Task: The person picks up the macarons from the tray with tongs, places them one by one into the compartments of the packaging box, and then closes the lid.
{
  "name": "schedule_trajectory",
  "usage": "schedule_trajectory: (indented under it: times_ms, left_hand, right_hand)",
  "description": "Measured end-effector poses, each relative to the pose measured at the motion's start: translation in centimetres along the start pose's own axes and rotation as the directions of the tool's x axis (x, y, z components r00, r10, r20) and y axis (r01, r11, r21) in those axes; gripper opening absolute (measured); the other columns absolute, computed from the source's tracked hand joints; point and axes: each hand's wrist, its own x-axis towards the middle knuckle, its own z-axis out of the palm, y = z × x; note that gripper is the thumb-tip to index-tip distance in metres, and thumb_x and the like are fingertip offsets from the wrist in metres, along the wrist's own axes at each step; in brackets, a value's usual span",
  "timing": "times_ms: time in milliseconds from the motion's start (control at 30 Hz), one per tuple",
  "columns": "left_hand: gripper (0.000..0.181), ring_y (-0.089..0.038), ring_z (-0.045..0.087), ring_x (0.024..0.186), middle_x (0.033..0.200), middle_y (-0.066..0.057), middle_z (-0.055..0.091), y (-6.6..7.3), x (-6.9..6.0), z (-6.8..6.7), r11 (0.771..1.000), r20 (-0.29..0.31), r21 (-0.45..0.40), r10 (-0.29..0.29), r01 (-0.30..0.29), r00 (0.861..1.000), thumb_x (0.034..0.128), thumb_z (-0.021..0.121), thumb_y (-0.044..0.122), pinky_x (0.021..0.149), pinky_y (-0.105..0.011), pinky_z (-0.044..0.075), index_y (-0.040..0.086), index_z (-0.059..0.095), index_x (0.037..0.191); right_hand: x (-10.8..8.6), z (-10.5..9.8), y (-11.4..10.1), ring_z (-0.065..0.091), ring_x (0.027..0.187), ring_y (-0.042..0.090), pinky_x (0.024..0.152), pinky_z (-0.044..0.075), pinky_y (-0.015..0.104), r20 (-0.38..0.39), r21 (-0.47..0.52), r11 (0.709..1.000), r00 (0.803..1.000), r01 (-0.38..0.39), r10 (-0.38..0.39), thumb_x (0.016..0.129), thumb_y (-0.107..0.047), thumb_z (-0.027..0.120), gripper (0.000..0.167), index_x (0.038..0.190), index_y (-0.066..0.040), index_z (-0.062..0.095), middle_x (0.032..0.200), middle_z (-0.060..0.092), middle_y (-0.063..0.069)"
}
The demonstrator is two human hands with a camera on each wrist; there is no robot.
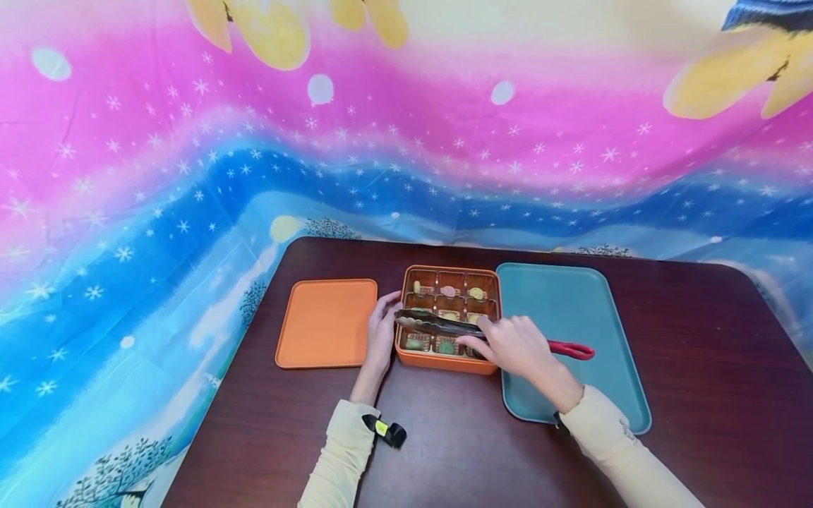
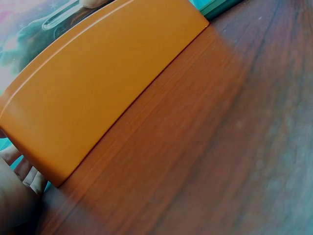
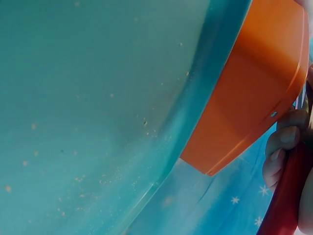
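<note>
An orange box (image 1: 447, 363) with a divided brown insert stands on the table. Small cookies sit in its compartments: a pink one (image 1: 448, 291), yellow ones (image 1: 476, 293) and green ones (image 1: 447, 346). My right hand (image 1: 517, 344) grips tongs (image 1: 432, 323) with red handles and dark arms, held across the top of the box with their tips pointing left. In the right wrist view the fingers (image 3: 281, 147) curl round the red handle (image 3: 288, 196). My left hand (image 1: 381, 330) rests against the box's left wall, fingers extended along it; in the left wrist view part of that hand (image 2: 17, 191) shows beside the box corner.
To the left lies an orange lid (image 1: 327, 324), flat on the dark wooden table (image 1: 444, 437). A teal tray (image 1: 571, 303) lies right of the box, with crumbs on its surface in the right wrist view. A printed cloth (image 1: 406, 141) hangs behind the table.
</note>
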Motion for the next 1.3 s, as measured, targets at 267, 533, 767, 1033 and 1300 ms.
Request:
schedule_trajectory:
  times_ms: [267, 533, 767, 1033, 1300]
  left_hand:
    - [0.034, -0.012, 0.059, 0.103, 0.122, -0.026, 0.065, 1.1, -0.3, 0.0, 0.999, 0.022, -0.003, -0.041, 0.041, 0.999, 0.1016, 0.052, 0.000, 0.096, -0.028, 0.043, -0.012, 0.061, 0.132]
    - [0.033, -0.015, 0.059, 0.102, 0.119, -0.023, 0.066, 3.7, -1.5, 0.1, 0.999, 0.032, 0.003, -0.033, 0.033, 0.999, 0.1009, 0.056, 0.004, 0.095, -0.030, 0.044, -0.011, 0.062, 0.130]
    - [0.034, -0.012, 0.058, 0.100, 0.120, -0.026, 0.065, 3.7, -1.5, 0.0, 0.999, 0.039, -0.010, -0.041, 0.041, 0.998, 0.1014, 0.056, 0.004, 0.095, -0.030, 0.043, -0.011, 0.062, 0.132]
    - [0.034, -0.014, 0.058, 0.102, 0.121, -0.025, 0.065, 3.5, -1.5, -0.1, 0.999, 0.046, -0.020, -0.050, 0.051, 0.998, 0.1020, 0.056, 0.004, 0.096, -0.031, 0.042, -0.010, 0.062, 0.132]
    - [0.033, -0.020, 0.058, 0.106, 0.123, -0.026, 0.065, 3.6, -1.6, 0.0, 0.998, 0.047, -0.037, -0.047, 0.049, 0.998, 0.1025, 0.055, 0.003, 0.095, -0.028, 0.043, -0.010, 0.062, 0.132]
  right_hand:
    - [-0.4, -0.9, 0.7, 0.016, 0.037, 0.006, 0.039, 0.013, 0.025, 0.030, 0.007, 0.996, 0.996, -0.084, 0.084, 0.098, -0.077, 0.019, 0.078, 0.070, -0.012, 0.052, 0.050, 0.015, -0.012]
    - [-2.4, -2.6, 2.7, 0.018, 0.037, 0.006, 0.038, 0.016, 0.025, -0.005, 0.025, 0.983, 0.983, -0.183, 0.184, 0.094, -0.083, 0.028, 0.086, 0.080, -0.003, 0.057, 0.049, 0.022, -0.010]
    - [-4.7, -4.5, 4.4, 0.022, 0.036, 0.009, 0.038, 0.018, 0.027, 0.037, -0.016, 0.956, 0.955, -0.294, 0.295, 0.087, -0.090, 0.026, 0.097, 0.086, 0.001, 0.059, 0.048, 0.025, -0.008]
    - [-7.1, -6.3, 6.1, 0.022, 0.036, 0.010, 0.037, 0.021, 0.028, 0.052, -0.064, 0.918, 0.917, -0.392, 0.395, 0.082, -0.095, 0.026, 0.103, 0.085, 0.003, 0.057, 0.048, 0.026, -0.005]
    - [-10.0, -7.5, 7.6, 0.023, 0.037, 0.011, 0.037, 0.019, 0.028, 0.085, -0.082, 0.876, 0.873, -0.475, 0.481, 0.082, -0.063, 0.078, 0.069, 0.084, 0.000, 0.049, 0.049, 0.026, -0.004]
